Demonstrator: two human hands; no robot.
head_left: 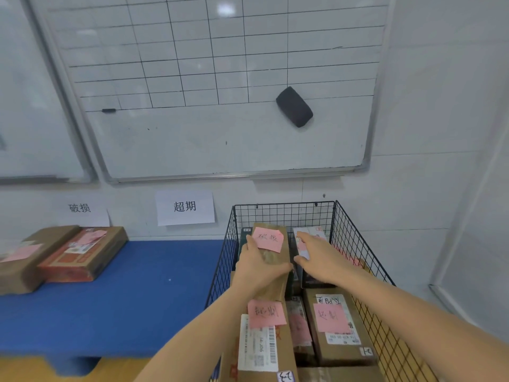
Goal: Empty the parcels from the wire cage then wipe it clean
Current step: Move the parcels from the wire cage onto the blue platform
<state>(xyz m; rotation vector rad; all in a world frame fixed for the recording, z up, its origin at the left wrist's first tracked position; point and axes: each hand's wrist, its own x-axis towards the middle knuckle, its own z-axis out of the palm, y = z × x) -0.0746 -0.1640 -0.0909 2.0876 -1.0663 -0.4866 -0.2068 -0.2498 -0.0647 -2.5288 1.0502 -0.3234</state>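
A black wire cage (355,244) stands at the lower right, full of several cardboard parcels with pink notes. My left hand (257,267) grips a long brown parcel (272,252) with a pink note near the cage's back; the thumb lies across its top. My right hand (321,257) reaches in beside that parcel, fingers extended and lying on a white-labelled parcel (309,235); whether it also touches the brown parcel's right side I cannot tell. Two more brown parcels (264,334) (337,323) with pink notes lie nearer to me in the cage.
Left of the cage is a blue platform (137,293) with two parcels (82,253) (24,260) at its far left. Paper signs (184,207) hang on the wall under a whiteboard (220,86) with a black eraser (294,106).
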